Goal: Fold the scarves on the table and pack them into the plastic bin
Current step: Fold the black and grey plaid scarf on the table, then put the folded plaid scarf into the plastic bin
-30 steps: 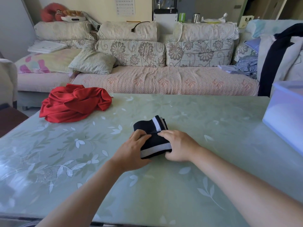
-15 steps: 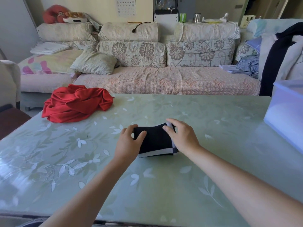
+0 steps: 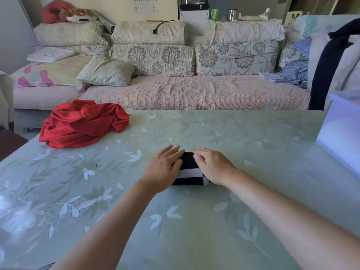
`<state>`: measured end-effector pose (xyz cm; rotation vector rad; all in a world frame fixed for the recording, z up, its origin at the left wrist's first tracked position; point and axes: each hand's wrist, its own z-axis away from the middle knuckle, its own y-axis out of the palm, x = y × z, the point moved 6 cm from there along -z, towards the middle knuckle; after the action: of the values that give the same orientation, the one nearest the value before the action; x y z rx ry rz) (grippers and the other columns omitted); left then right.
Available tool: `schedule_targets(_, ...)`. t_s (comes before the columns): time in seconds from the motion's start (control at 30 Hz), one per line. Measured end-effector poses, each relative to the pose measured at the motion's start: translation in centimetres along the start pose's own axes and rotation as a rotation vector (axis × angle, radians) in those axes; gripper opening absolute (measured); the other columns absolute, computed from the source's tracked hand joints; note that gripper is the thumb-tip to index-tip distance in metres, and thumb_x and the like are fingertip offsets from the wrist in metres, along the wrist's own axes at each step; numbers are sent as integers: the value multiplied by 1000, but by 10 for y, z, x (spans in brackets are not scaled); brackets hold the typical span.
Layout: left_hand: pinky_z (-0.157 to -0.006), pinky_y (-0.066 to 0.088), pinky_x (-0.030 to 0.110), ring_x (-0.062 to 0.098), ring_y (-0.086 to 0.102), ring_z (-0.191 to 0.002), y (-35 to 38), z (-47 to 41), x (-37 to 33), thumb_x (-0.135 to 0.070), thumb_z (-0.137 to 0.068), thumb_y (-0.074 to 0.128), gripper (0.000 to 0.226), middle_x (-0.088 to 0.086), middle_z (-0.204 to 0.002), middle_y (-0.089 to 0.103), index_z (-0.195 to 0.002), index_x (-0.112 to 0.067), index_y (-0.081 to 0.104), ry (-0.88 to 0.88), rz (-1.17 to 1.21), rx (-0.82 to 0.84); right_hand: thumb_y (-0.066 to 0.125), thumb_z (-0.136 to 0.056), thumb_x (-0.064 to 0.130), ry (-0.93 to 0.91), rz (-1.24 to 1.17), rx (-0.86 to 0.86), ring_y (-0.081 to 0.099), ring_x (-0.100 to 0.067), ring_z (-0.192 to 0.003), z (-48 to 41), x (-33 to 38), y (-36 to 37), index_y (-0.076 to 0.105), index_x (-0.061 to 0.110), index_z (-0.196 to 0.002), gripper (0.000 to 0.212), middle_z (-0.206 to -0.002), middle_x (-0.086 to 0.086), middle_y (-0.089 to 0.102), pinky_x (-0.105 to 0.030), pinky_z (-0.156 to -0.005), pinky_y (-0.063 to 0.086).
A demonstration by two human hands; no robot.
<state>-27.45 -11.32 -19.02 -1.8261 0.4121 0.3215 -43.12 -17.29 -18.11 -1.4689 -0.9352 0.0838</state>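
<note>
**Both palms flat on the folded black scarf**

The left fingers [image 3: 173,151] lie straight and close together along the left side of the folded black scarf [image 3: 188,162]. The right fingers [image 3: 200,152] are stretched out too, laid across its far right corner. Neither set curls round the cloth; they press down on it from above. The left hand [image 3: 161,168] covers the bundle's left edge and the right hand [image 3: 213,165] covers its right edge, so only the middle strip shows between them. That strip is black, with a white band and a checked corner toward the near side.

The bundle sits on the table [image 3: 224,131], about mid-width and a little nearer the person than the centre. Both forearms reach in from the near edge and hide the tabletop under them.

The red scarf [image 3: 83,123] lies in a loose, unfolded heap at the far left corner, well apart from the hands. The plastic bin [image 3: 342,133] stands at the right edge, cut off by the frame. Its walls are cloudy and I cannot tell what is inside. A stretch of flower-patterned tabletop lies between the bundle and the bin.

Behind the table runs a sofa [image 3: 194,92] with a loose cushion [image 3: 106,71] on its seat. A dark garment [image 3: 329,65] hangs at the right, just behind the bin.
</note>
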Motion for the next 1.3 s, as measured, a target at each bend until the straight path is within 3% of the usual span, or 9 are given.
schedule_targets(0.07,-119,11,26,8,12,-147,1,-2,5,-36,-103,35,44,-11,-157,28,-147,-34,42,-53,69,53,36,-106,27,-12,61,15,29,-19,-147,-4,6,-3,61,12,-133,40,-163,-7,26,-24,-115,21)
schedule_targets(0.13,-118,18,34,12,14,-142,0,0,5,-40,-103,34,44,-9,-152,28,-146,-36,42,-67,50,39,36,-106,26,-64,104,14,35,-24,-143,-4,12,-4,62,10,-125,36,-166,-6,14,-28,-108,31)
schedule_targets(0.17,-116,23,36,13,17,-137,-2,2,4,-42,-102,33,45,-9,-145,32,-146,-36,41,-59,27,23,36,-106,26,-96,104,24,35,-24,-143,-3,14,-1,58,12,-133,37,-166,-5,14,-31,-109,33)
schedule_targets(0.23,-112,30,37,12,23,-131,-5,6,1,-51,-96,34,54,-11,-138,38,-147,-34,39,-30,12,19,41,-103,40,-147,102,72,27,-22,-146,2,16,6,38,23,-153,52,-163,-4,24,-37,-118,27)
schedule_targets(0.3,-113,29,34,9,24,-136,-9,9,2,-60,-90,44,67,-14,-145,38,-149,-31,34,-9,19,62,51,-87,64,-167,140,140,20,-21,-147,6,12,13,23,34,-157,81,-158,-3,28,-40,-119,28)
schedule_targets(0.43,-116,28,32,7,20,-143,-11,14,3,-70,-71,63,99,-14,-154,29,-152,-25,27,26,-14,128,73,-72,47,-180,262,210,15,-20,-147,11,6,18,7,38,-157,108,-157,0,20,-38,-115,35)
schedule_targets(0.67,-115,30,32,10,17,-145,12,8,-34,-64,-75,69,99,-11,-156,25,-153,-23,24,73,-34,127,71,-74,32,-134,306,169,19,-20,-144,37,-21,-6,8,35,-157,104,-151,0,25,-38,-102,47)
schedule_targets(1.13,-119,24,40,14,3,-148,147,-65,-258,-64,-82,61,99,-6,-160,14,-156,-20,12,278,18,315,69,-71,16,268,217,40,23,-12,-144,169,-199,-146,22,37,-154,97,-151,11,26,-29,-110,37)
schedule_targets(1.3,-119,22,41,16,5,-147,178,-70,-309,-65,-81,59,96,-5,-158,18,-155,-20,17,342,51,303,70,-73,33,388,185,0,25,-9,-143,206,-231,-172,26,40,-149,88,-150,14,29,-32,-110,37)
